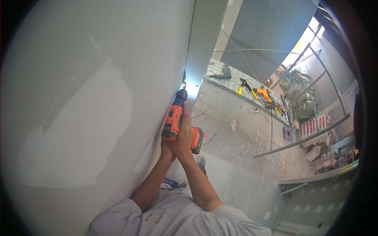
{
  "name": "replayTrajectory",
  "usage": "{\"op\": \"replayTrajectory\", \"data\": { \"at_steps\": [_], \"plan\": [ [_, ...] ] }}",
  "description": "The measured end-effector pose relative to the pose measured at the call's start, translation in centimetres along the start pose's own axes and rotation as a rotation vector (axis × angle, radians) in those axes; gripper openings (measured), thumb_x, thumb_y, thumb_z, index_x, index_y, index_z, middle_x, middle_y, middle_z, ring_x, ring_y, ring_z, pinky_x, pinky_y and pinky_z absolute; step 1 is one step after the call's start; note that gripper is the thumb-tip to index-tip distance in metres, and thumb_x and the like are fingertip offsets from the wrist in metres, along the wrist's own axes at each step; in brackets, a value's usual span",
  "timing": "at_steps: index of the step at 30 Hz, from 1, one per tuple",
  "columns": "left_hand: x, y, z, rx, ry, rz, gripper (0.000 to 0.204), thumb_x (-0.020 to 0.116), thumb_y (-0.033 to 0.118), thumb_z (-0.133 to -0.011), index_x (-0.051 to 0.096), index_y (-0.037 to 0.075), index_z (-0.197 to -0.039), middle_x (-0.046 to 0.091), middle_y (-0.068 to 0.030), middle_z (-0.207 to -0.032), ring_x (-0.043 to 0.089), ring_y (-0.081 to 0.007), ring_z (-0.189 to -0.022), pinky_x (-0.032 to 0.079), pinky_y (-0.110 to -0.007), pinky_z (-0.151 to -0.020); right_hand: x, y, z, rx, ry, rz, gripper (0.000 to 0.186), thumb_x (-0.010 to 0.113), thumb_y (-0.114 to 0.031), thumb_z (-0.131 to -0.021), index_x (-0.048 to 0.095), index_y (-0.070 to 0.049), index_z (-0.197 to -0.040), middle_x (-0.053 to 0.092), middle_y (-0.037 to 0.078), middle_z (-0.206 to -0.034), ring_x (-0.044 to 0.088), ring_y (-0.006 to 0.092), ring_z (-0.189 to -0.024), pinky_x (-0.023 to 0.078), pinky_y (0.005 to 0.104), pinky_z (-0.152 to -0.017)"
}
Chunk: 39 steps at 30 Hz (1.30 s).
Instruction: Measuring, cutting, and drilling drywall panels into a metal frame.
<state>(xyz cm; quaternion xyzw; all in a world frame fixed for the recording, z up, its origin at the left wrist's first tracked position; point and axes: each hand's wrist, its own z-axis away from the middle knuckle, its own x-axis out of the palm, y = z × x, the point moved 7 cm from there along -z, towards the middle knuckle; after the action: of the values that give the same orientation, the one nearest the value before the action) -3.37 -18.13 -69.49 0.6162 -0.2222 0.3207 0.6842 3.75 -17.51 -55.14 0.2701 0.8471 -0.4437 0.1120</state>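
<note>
Right, the right hand [186, 135] has its fingers wrapped closed round the grip of an orange drill [172, 121], index finger stretched forward along the body. Just beneath, the left hand [167, 146] presses in close to it; its fingers are tucked out of sight, so how far they close, I can't tell. And the drill points away from the chest, bit up at the seam between the wall [78, 74] and a grey upright strip [206, 47], a bright light on the metal. Over to the right, a speckled platform [235, 80] carries a grey-green power tool [226, 72], a yellow-and-black hand tool [247, 87] and an orange tool [264, 94]. A curved metal rail [327, 133] cuts across the view of piled sacks [305, 84]. Pale cables [252, 145] loop over the dusty floor, and a lighter smooth patch [94, 145] spreads across the wall.
</note>
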Motion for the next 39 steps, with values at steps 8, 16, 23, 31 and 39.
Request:
{"op": "replayTrajectory", "data": {
  "at_steps": [8,16,23,31,39],
  "plan": [
    [0.7,0.0,0.3,-0.033,-0.030,0.099,0.046,0.049,0.031,-0.107,0.042,0.008,-0.147,0.055,-0.0056,-0.134,0.058,-0.0155,-0.120,0.050,-0.034,-0.101,-0.2,0.2,0.0,0.000,0.020,0.005,0.117,0.084,-0.014,-0.068,0.016,-0.009,-0.163,0.053,0.015,-0.104,0.063,0.0339,-0.083,0.052,0.0414,-0.061],
    [2.6,1.1,0.0,0.036,-0.133,0.003,0.050,0.048,0.031,-0.108,0.037,0.008,-0.151,0.053,-0.0064,-0.138,0.057,-0.0151,-0.122,0.049,-0.033,-0.103,-0.1,0.2,-0.1,0.129,-0.040,0.015,0.100,0.078,-0.012,-0.076,0.024,-0.007,-0.160,0.059,0.015,-0.119,0.065,0.0352,-0.101,0.054,0.0408,-0.076],
    [3.6,1.6,-0.3,0.055,-0.161,0.022,0.050,0.048,0.031,-0.108,0.038,0.008,-0.151,0.053,-0.0064,-0.138,0.057,-0.0152,-0.121,0.049,-0.033,-0.102,-0.2,-0.2,-0.3,0.131,-0.055,0.029,0.102,0.077,-0.011,-0.075,0.022,-0.008,-0.161,0.058,0.017,-0.120,0.065,0.0369,-0.103,0.054,0.0414,-0.078],
    [3.4,1.5,-0.3,0.038,-0.164,0.057,0.049,0.048,0.031,-0.108,0.039,0.008,-0.150,0.054,-0.0064,-0.137,0.058,-0.0153,-0.121,0.049,-0.033,-0.102,0.1,0.3,-0.1,0.135,-0.054,0.039,0.101,0.076,-0.009,-0.077,0.021,-0.008,-0.161,0.058,0.017,-0.121,0.064,0.0374,-0.104,0.054,0.0424,-0.079],
    [2.3,0.5,-0.5,-0.010,-0.156,0.098,0.049,0.048,0.030,-0.108,0.040,0.008,-0.150,0.055,-0.0064,-0.136,0.058,-0.0154,-0.120,0.049,-0.033,-0.102,-0.2,0.3,-0.1,0.133,-0.064,-0.001,0.101,0.077,-0.007,-0.076,0.022,-0.008,-0.161,0.057,0.018,-0.124,0.064,0.0375,-0.106,0.055,0.0422,-0.079]
  ]
}}
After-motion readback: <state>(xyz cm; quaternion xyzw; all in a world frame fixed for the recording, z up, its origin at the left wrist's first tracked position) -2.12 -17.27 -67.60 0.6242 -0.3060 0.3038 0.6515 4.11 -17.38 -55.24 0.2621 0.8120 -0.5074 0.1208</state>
